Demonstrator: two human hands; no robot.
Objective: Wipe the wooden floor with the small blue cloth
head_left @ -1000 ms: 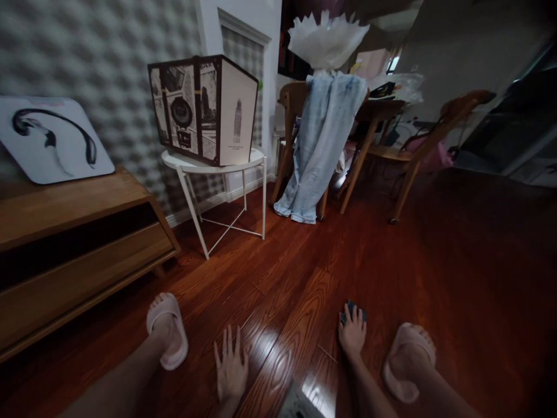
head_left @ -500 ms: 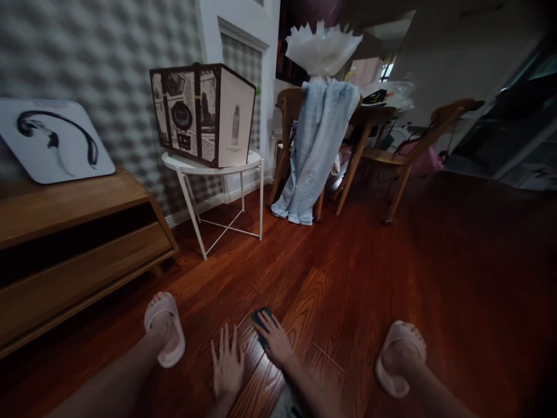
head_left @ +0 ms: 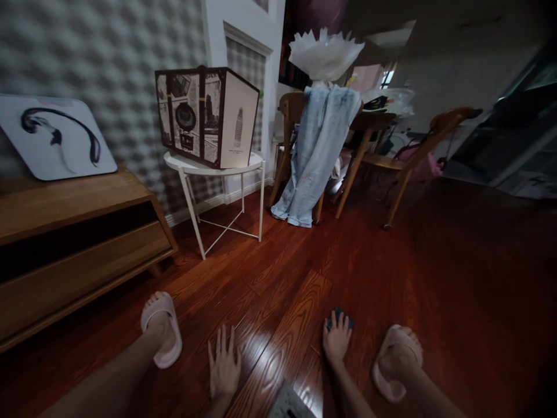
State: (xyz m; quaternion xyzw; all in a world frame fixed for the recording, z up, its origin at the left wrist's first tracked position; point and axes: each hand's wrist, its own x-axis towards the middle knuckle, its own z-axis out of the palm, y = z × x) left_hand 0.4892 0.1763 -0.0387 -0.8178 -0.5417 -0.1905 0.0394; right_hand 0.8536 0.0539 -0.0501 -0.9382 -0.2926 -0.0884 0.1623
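Note:
My left hand [head_left: 224, 364] rests palm down on the reddish wooden floor [head_left: 270, 278], fingers spread and holding nothing. Farther right, my right hand [head_left: 337, 338] presses a dark teal folded cloth [head_left: 346, 318] against the boards, with its fingers curled over the top. Most of the cloth is hidden under that hand, and whether it is a cloth or a soft pad is hard to tell. At the bottom edge, between my arms, a grey flat-topped object [head_left: 288, 402] is partly in view.
My feet in pale slippers [head_left: 174, 339] stand on both sides. A wooden cabinet [head_left: 87, 197] is at left, and a white side table [head_left: 217, 169] carries a patterned box [head_left: 191, 116]. Jeans [head_left: 315, 151] hang over a chair; another wooden chair [head_left: 398, 165] stands to the right.
My right hand has slid to the right across the floor with the cloth, toward the right foot. My left hand stays nearly in place. More of the grey object shows.

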